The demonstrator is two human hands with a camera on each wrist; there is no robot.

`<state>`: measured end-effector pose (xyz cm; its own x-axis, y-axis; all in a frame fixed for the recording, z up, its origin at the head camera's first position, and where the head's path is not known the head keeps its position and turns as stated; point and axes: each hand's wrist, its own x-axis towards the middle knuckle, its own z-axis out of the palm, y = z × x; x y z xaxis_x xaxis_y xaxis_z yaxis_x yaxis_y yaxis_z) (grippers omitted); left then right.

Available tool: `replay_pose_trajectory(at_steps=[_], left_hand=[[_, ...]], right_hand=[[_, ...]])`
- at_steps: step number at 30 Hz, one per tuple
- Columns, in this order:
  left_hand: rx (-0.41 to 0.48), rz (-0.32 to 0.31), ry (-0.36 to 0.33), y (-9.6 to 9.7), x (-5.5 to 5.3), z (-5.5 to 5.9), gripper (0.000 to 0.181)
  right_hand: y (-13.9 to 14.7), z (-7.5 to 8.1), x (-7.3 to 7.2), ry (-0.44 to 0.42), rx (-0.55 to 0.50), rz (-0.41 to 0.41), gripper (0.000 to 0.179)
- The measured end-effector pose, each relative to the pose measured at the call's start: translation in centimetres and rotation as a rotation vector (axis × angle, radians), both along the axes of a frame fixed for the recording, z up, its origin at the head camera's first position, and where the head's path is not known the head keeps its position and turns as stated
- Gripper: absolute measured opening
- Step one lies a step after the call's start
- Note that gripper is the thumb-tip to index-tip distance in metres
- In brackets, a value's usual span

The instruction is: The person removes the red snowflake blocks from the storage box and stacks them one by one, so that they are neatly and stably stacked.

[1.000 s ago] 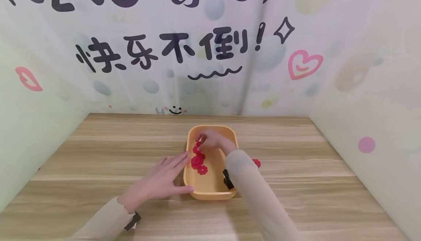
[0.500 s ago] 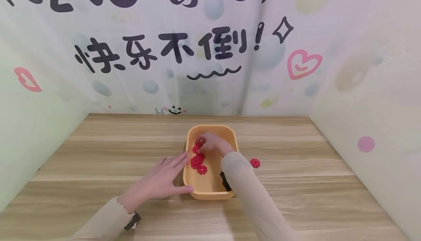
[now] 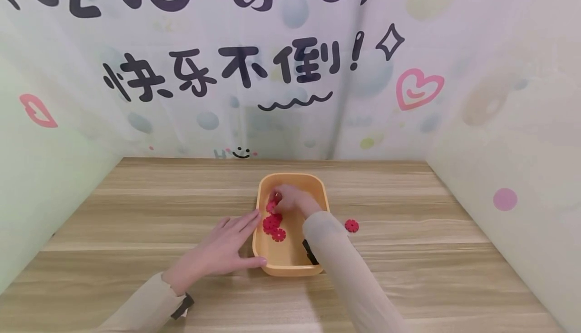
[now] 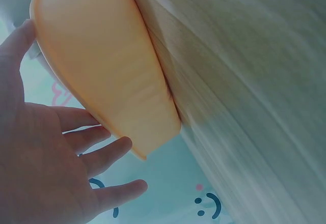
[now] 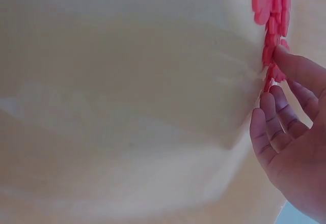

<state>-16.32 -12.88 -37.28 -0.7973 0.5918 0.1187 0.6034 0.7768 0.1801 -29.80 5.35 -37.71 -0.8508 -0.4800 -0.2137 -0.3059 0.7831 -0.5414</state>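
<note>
An orange plastic bin [image 3: 292, 271] stands on the wooden table. Red flower-shaped snowflake discs [image 3: 272, 222] lie inside along its left side, some overlapping. My left hand [image 3: 222, 250] rests against the bin's left rim with its fingers spread, as the left wrist view also shows on the bin's wall [image 4: 102, 56]. Reaching into the bin, my right hand [image 3: 292, 199] is at the far end of the row. In the right wrist view its thumb and forefinger pinch a red snowflake disc [image 5: 277, 73]; the forefinger is partly hidden.
One more red snowflake disc [image 3: 351, 225] lies on the table [image 3: 408, 272] just right of the bin. A printed curtain [image 3: 281, 131] closes off the back, and pale walls rise at both sides. Dark straps show at both sleeves.
My right hand has shifted slightly nearer along the row of discs, and its forearm has moved a little left, uncovering the loose disc. The left hand stays still.
</note>
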Motion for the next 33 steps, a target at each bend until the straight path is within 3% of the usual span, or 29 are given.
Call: replay_pose_trajectory(at_steps=[4,14,21,33], left_hand=[[-0.007,0.002,0.001,0.0,0.0,-0.1,0.091],[0.001,0.006,-0.01,0.1,0.0,-0.1,0.091],[0.001,0.004,-0.008,0.1,0.1,0.0,0.091],[0.001,0.001,-0.002,0.1,0.0,0.0,0.091]], right_hand=[[0.0,-0.2,0.0,0.011,0.005,0.002,0.024],[0.5,0.0,-0.1,-0.077,0.021,0.047,0.038],[0.6,0.2,-0.1,-0.066,0.062,0.082,0.029],[1.1,0.7,-0.3,-0.054,0.001,0.078,0.029]])
